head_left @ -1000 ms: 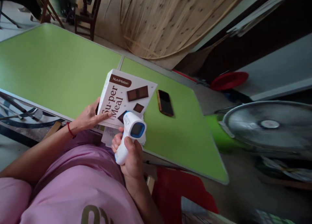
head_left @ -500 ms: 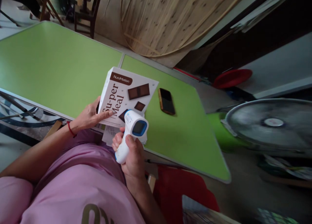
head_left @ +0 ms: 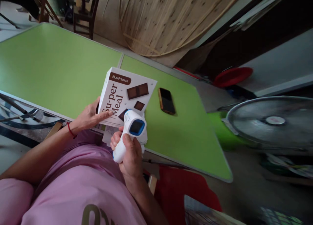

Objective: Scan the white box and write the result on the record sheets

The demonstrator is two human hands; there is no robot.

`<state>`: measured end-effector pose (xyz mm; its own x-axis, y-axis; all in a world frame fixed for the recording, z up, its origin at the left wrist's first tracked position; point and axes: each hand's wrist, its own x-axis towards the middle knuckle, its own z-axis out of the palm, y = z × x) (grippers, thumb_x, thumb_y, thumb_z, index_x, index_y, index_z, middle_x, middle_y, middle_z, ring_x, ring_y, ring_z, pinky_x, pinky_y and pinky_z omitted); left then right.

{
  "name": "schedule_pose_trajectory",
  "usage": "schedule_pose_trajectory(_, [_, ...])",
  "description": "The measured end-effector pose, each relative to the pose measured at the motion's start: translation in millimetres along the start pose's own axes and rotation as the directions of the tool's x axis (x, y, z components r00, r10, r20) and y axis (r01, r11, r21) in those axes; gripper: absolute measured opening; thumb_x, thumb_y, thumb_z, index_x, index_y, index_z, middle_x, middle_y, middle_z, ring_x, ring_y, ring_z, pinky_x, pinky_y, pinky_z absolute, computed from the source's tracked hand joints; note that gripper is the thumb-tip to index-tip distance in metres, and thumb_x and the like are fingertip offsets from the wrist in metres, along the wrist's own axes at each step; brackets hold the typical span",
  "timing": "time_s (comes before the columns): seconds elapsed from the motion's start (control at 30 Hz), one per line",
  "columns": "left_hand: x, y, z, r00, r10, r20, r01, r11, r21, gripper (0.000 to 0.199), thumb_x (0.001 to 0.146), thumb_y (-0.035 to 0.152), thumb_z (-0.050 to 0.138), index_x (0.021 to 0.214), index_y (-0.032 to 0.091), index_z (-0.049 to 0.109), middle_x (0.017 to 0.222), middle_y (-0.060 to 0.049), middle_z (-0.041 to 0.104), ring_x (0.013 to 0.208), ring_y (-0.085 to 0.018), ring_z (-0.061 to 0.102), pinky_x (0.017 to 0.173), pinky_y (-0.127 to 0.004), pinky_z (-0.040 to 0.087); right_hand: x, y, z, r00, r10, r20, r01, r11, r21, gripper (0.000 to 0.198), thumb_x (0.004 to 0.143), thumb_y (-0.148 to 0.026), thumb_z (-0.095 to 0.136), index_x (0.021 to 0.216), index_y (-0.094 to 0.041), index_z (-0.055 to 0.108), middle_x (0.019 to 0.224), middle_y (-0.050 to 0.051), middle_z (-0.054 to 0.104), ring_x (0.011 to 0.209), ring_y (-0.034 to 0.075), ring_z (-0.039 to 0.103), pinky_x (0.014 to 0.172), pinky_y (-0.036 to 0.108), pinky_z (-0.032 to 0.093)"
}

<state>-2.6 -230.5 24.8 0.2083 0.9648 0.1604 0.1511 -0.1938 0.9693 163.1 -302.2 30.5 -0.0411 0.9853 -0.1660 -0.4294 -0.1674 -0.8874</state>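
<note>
My left hand (head_left: 94, 115) grips the lower left side of a white box (head_left: 114, 97) printed "NutriMotion Su-per Meal", its thumb lying on the front face. The box is tilted up at the near edge of the green table (head_left: 68, 68). In my right hand (head_left: 129, 151) is a white and blue infrared thermometer (head_left: 127, 130), fingers wrapped round its handle. Its dark screen faces me, and its head covers the box's lower right corner. Papers (head_left: 107, 135) show partly below the box, behind the thermometer.
A phone (head_left: 166, 101) lies on the table to the right of the box. Beyond the table's right end stands a large fan (head_left: 256, 122). A red stool (head_left: 186, 189) is below the near edge. Chairs (head_left: 84, 14) and a round wooden board (head_left: 171, 19) are at the back.
My right hand and the thermometer have shifted slightly left and tilted a little. The thermometer's screen looks darker. My left hand keeps its hold on the box.
</note>
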Motion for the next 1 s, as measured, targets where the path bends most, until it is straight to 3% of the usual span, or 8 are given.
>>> schedule_pose_trajectory(0.63, [-0.8,-5.7,-0.3,0.997,-0.060,-0.047,0.061,0.998,0.010,0.067,0.080,0.064,0.072,0.123,0.017,0.055,0.115,-0.010,0.069,0.099,-0.026,0.065,0.080,-0.034,0.053,-0.2,-13.4,-6.2,0.997,0.072,0.015,-0.071,0.997,-0.023,0.045,0.070,-0.049,0.070,0.102,-0.020,0.057,0.063,-0.006,0.047,0.052,0.009,0.039,0.050,0.024,0.029])
schedule_pose_trajectory(0.7, [-0.9,-5.3,0.0,0.996,-0.073,-0.049,0.074,0.997,0.008,0.070,0.079,0.064,0.073,0.126,0.016,0.054,0.117,-0.011,0.069,0.100,-0.027,0.065,0.081,-0.036,0.053,3.8,-23.4,-8.8,0.999,0.034,0.006,-0.034,0.999,-0.011,0.043,0.068,-0.047,0.065,0.100,-0.020,0.058,0.061,-0.006,0.046,0.050,0.009,0.037,0.048,0.024,0.028])
schedule_pose_trajectory(0.77, [-1.4,-4.2,0.1,0.996,-0.075,-0.044,0.075,0.997,-0.002,0.073,0.079,0.064,0.072,0.130,0.016,0.052,0.122,-0.013,0.066,0.106,-0.029,0.064,0.085,-0.039,0.054,15.6,-38.1,-17.3,0.990,-0.114,-0.078,0.110,0.992,-0.053,0.040,0.067,-0.045,0.059,0.097,-0.020,0.059,0.060,-0.006,0.046,0.050,0.010,0.038,0.047,0.024,0.029])
schedule_pose_trajectory(0.83, [-2.1,-3.3,0.1,0.996,-0.077,-0.045,0.077,0.997,0.000,0.076,0.079,0.066,0.072,0.132,0.015,0.051,0.126,-0.015,0.064,0.110,-0.031,0.063,0.089,-0.043,0.054,36.3,-55.1,-33.3,0.889,-0.382,-0.252,0.334,0.918,-0.214,0.038,0.066,-0.046,0.056,0.094,-0.021,0.059,0.060,-0.006,0.048,0.049,0.012,0.041,0.047,0.025,0.033])
schedule_pose_trajectory(0.87, [-2.5,-3.1,0.0,0.995,-0.083,-0.049,0.083,0.997,0.005,0.077,0.079,0.066,0.071,0.132,0.015,0.050,0.127,-0.015,0.063,0.110,-0.031,0.062,0.090,-0.044,0.053,49.3,-63.3,-43.4,0.791,-0.504,-0.346,0.382,0.850,-0.363,0.036,0.068,-0.045,0.056,0.094,-0.021,0.060,0.062,-0.005,0.052,0.052,0.013,0.045,0.050,0.026,0.036])
schedule_pose_trajectory(0.9, [-2.8,-3.1,-0.1,0.994,-0.093,-0.054,0.094,0.995,0.014,0.078,0.078,0.068,0.071,0.132,0.015,0.049,0.126,-0.015,0.063,0.109,-0.032,0.062,0.090,-0.046,0.053,63.4,-70.5,-54.1,0.744,-0.571,-0.348,0.337,0.770,-0.542,0.034,0.069,-0.047,0.059,0.090,-0.020,0.060,0.065,-0.003,0.054,0.057,0.015,0.050,0.055,0.028,0.041])
schedule_pose_trajectory(0.93, [-3.1,-3.3,-0.3,0.993,-0.102,-0.062,0.104,0.994,0.028,0.079,0.078,0.069,0.070,0.132,0.015,0.049,0.125,-0.015,0.063,0.108,-0.032,0.062,0.089,-0.046,0.053,77.8,-76.5,-64.3,0.757,-0.587,-0.286,0.238,0.656,-0.716,0.034,0.069,-0.050,0.062,0.084,-0.019,0.061,0.066,-0.001,0.057,0.061,0.017,0.054,0.059,0.029,0.042])
schedule_pose_trajectory(1.0, [-3.4,-4.1,-0.8,0.992,-0.105,-0.075,0.109,0.993,0.053,0.079,0.078,0.070,0.069,0.131,0.015,0.048,0.124,-0.015,0.063,0.108,-0.032,0.062,0.089,-0.047,0.052,104.7,-83.2,-80.0,0.849,-0.497,-0.177,0.014,0.357,-0.934,0.038,0.077,-0.054,0.057,0.082,-0.018,0.065,0.070,0.004,0.063,0.070,0.022,0.060,0.064,0.031,0.043])
